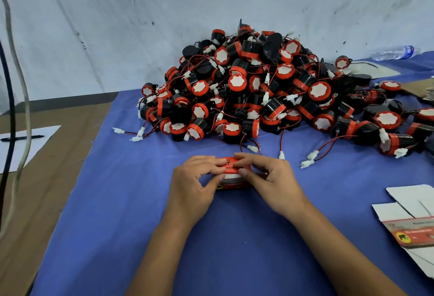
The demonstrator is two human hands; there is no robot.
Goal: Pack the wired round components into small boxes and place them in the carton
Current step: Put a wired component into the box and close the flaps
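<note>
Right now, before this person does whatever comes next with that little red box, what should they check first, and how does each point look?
1. Both hands on the box: ok. The left hand and right hand pinch the small red box from either side.
2. Box resting on the blue cloth: ok.
3. Top flap fully closed: cannot tell, the fingers cover it.
4. A component and its wire inside: cannot tell, nothing of the inside shows.
5. More components at hand: ok, the pile of wired round components lies just behind the box.
6. Next flat box blanks ready: ok, they lie at the right. The carton is not in view.
</note>
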